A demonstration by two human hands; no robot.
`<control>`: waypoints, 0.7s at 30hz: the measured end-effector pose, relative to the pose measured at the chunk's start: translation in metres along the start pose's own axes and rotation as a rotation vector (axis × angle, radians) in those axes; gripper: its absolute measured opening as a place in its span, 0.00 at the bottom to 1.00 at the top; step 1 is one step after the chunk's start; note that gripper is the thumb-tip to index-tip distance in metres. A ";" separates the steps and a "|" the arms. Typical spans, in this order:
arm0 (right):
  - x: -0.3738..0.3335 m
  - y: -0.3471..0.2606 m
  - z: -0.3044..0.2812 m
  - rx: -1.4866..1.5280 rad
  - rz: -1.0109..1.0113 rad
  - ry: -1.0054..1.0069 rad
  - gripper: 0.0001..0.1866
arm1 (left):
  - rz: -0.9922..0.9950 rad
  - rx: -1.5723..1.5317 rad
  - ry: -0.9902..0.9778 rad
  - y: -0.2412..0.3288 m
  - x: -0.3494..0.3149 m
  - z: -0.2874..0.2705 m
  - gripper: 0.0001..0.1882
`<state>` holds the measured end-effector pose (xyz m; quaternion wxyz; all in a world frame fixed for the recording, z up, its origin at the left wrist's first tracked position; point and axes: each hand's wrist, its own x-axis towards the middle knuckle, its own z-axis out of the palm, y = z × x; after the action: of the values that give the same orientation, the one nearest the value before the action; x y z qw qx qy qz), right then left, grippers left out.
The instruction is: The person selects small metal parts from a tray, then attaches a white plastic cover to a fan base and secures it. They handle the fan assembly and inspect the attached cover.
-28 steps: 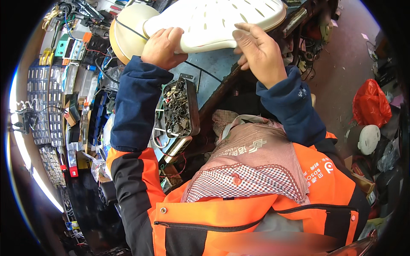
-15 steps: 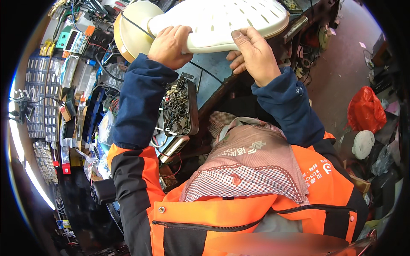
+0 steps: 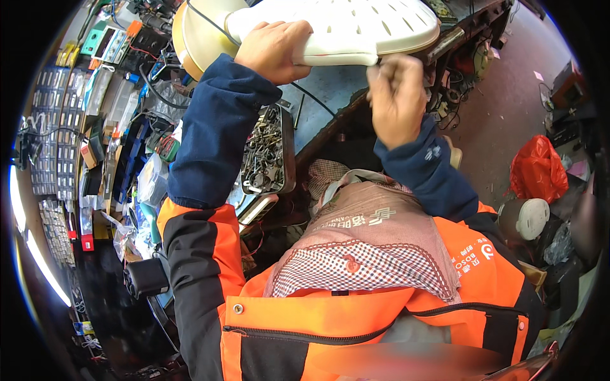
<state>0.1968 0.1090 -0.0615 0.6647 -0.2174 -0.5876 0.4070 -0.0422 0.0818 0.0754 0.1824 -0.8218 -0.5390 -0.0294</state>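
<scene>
At the top of the view lies a cream-white appliance housing (image 3: pixel 337 28), oval with slots cut through its face. Beside it is a round, cream-coloured dish-shaped part (image 3: pixel 200 38) with a dark cable across it. My left hand (image 3: pixel 273 51) is closed round the housing's near edge, fingers on top. A smooth white rim piece (image 3: pixel 337 59) runs right from that hand and ends in a raised corner. Just below this end is my right hand (image 3: pixel 397 101), its fingers curled and smeared by motion; whether they hold anything cannot be made out.
A metal tin (image 3: pixel 270 152) of screws and small metal parts stands below the left wrist on the blue worktop (image 3: pixel 324 89). Drawer racks (image 3: pixel 57 127) and tools crowd the left. On the floor at right are a red plastic bag (image 3: pixel 539 168) and a white round container (image 3: pixel 530 217).
My right hand has let go of the housing's edge and dropped down and right. My left hand and the housing have shifted slightly right. The rim piece's right end now shows as a raised corner.
</scene>
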 end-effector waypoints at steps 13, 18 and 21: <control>-0.065 0.053 0.084 -0.238 -0.116 -0.742 0.15 | 0.048 -0.054 -0.023 -0.013 0.006 0.000 0.29; -0.063 0.046 0.088 -0.179 -0.092 -0.728 0.17 | 0.002 -0.390 -0.089 -0.009 0.008 0.007 0.28; -0.057 0.053 0.102 -0.216 -0.091 -0.666 0.21 | 0.016 -0.531 -0.057 -0.022 0.001 0.029 0.35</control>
<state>0.0846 0.0747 -0.1148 0.4274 -0.1155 -0.8208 0.3609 -0.0657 0.1000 0.0543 -0.0547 -0.8457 -0.5106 -0.1450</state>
